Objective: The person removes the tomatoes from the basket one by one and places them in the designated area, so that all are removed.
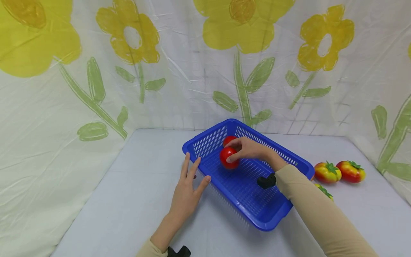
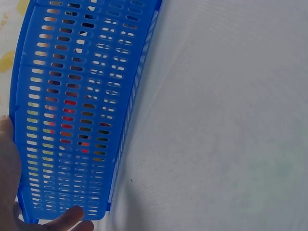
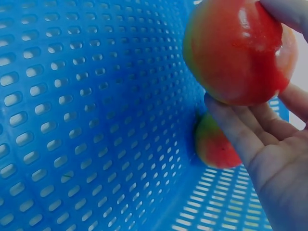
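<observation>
A blue perforated plastic basket [image 1: 239,206] stands at an angle on the table. My right hand [image 1: 252,148] reaches into it and grips a shiny red tomato [image 3: 240,53] between thumb and fingers. Behind that one, a second red tomato [image 3: 216,144] lies against the basket wall, partly covered by my hand in the head view. At the basket's near left side is my left hand [image 1: 185,196], fingers straight and spread, fingertips right at the rim. The left wrist view shows the basket's slotted side [image 2: 77,96] with red showing through the slots.
Right of the basket, red-yellow tomatoes with green leafy tops [image 1: 327,173] lie on the white table [image 1: 128,200]; one [image 1: 325,192] is partly hidden by my right sleeve. A white curtain [image 1: 179,89] painted with yellow flowers hangs along the table's back edge.
</observation>
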{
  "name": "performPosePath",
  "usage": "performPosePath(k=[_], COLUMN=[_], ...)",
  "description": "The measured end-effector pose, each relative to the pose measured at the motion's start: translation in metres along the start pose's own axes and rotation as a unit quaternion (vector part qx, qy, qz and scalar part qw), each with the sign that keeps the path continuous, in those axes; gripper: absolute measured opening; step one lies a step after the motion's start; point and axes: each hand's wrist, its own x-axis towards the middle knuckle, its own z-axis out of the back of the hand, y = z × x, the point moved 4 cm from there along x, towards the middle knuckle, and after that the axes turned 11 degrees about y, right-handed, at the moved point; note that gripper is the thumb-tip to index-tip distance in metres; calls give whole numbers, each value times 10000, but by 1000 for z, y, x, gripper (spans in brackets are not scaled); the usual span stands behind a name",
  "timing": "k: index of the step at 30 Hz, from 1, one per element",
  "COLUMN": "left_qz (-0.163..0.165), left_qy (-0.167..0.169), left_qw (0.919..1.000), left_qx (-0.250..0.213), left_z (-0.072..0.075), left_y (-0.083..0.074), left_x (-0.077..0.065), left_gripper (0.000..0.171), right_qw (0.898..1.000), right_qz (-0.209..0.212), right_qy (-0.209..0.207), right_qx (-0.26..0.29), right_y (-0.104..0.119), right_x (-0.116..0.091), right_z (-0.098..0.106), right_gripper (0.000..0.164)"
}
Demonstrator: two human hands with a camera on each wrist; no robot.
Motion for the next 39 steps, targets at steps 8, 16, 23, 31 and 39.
performPosePath(k=[8, 16, 23, 31, 39], left_qz=[-6, -24, 17, 127, 42], left_qy=[25, 17, 58, 39, 44], left_qw=[10000, 10000, 10000, 9999, 10000], left_qx=[-4, 25, -3, 55, -58], left_z=[-1, -2, -1, 1, 0], left_y=[-1, -2, -2, 0, 1], left_x=[0, 0, 0, 0, 1], left_gripper=[68, 68, 69, 68, 68], right_qw=[9998, 9996, 9997, 9996, 9985], right_qz=[76, 173, 144, -37, 299], right_qy=[-48, -79, -170, -126, -367], right_qx=[158, 212, 94, -251, -286], right_y=[0, 1, 6, 18, 37], right_x=[-2, -5, -6, -11, -31], right_z=[0, 1, 3, 7, 20], right_gripper=[55, 55, 57, 63, 52])
